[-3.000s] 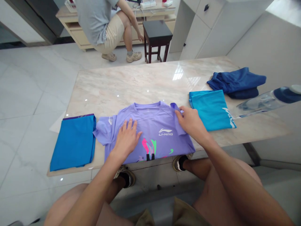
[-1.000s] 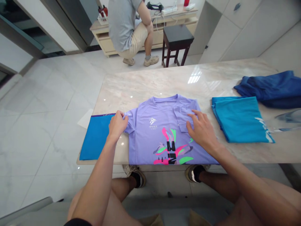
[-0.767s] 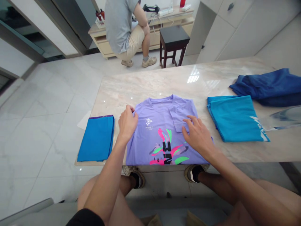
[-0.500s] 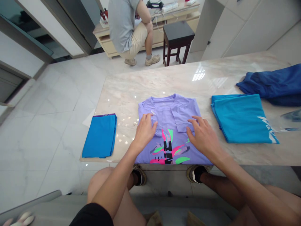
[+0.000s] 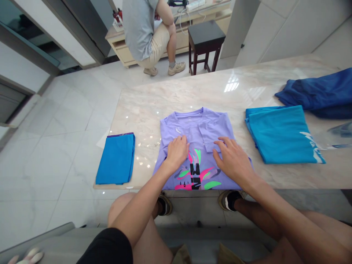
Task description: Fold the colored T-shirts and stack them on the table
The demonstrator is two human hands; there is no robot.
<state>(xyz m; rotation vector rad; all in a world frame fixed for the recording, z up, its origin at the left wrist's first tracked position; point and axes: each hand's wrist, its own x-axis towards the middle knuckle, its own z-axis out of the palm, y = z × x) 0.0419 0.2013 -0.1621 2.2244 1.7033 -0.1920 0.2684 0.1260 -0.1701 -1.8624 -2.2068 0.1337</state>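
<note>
1. A second ago your left hand [image 5: 178, 149] held the left sleeve [image 5: 179, 129] out to the side; now that sleeve lies folded inward, covering the white chest emblem.
2. Your left hand rests on the folded sleeve, fingers close together; you cannot tell whether they pinch cloth.
3. Your right hand [image 5: 232, 157] has stayed over the other folded sleeve [image 5: 213, 132], fingers spread and thumb apart.
4. The purple shirt [image 5: 202, 157] lies front up before you, its lower end at the near edge of the table [image 5: 154, 99].
5. To your left, well apart, is a folded blue cloth [image 5: 115, 158]; nearer on your right lies a folded turquoise cloth [image 5: 277, 135], with a navy cloth [image 5: 319, 93] and clear bottle [image 5: 341, 131] beyond.
6. Past the table are a dark stool [image 5: 206, 36] and a crouching person [image 5: 140, 31].
7. The shirt is thin and smooth, with a round neck and bright print; the table is glossy, marbled stone, the navy cloth rumpled.
</note>
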